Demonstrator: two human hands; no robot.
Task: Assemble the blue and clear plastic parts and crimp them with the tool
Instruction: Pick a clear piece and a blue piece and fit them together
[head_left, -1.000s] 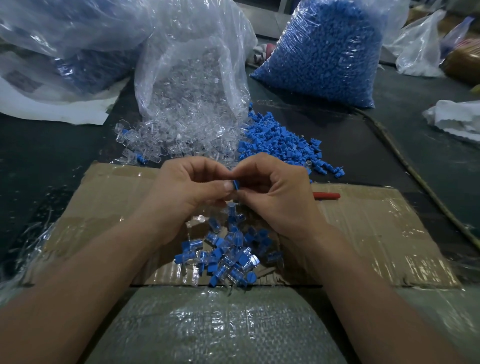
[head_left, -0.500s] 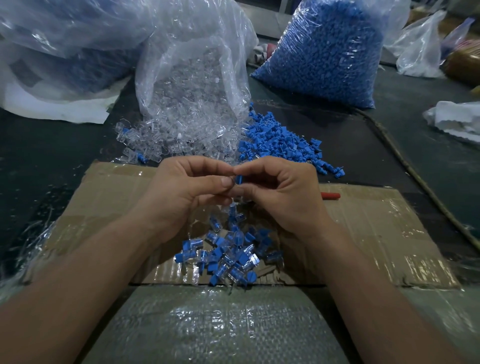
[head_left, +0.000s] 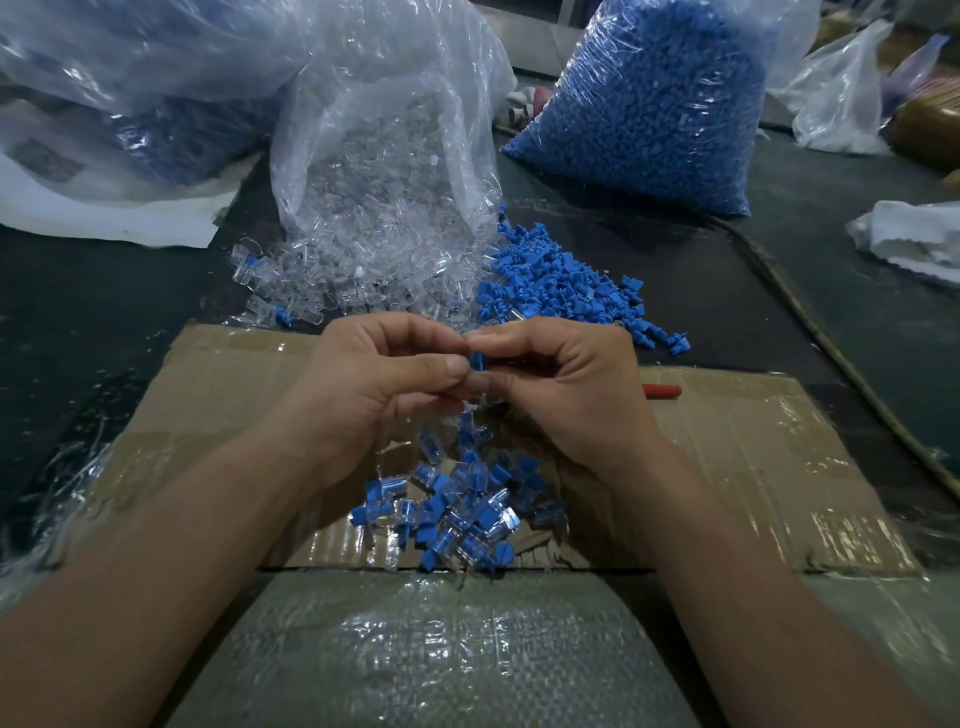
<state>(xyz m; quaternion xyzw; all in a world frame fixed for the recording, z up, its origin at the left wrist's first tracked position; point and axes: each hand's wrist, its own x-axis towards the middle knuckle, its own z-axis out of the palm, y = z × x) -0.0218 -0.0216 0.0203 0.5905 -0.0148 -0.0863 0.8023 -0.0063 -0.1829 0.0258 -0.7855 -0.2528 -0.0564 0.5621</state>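
My left hand (head_left: 374, 384) and my right hand (head_left: 566, 384) meet fingertip to fingertip above a flat cardboard sheet (head_left: 753, 467). Between their fingertips they pinch a small blue part (head_left: 477, 360); a clear part below it is mostly hidden by fingers. A heap of joined blue-and-clear pieces (head_left: 457, 509) lies on the cardboard under my hands. Loose clear parts (head_left: 363, 280) spill from an open bag, and loose blue parts (head_left: 561, 291) lie just right of them. A red tool handle (head_left: 662, 391) pokes out from behind my right hand.
A full bag of blue parts (head_left: 649, 98) stands at the back right, the clear-parts bag (head_left: 384, 104) at the back middle, more bags at the back left. A cord (head_left: 831, 353) runs along the right. White crumpled material (head_left: 914, 239) lies far right. A woven sack (head_left: 431, 649) lies nearest me.
Both hands stay together over the cardboard; the fingers have shifted slightly on the small blue part. Nothing else has moved.
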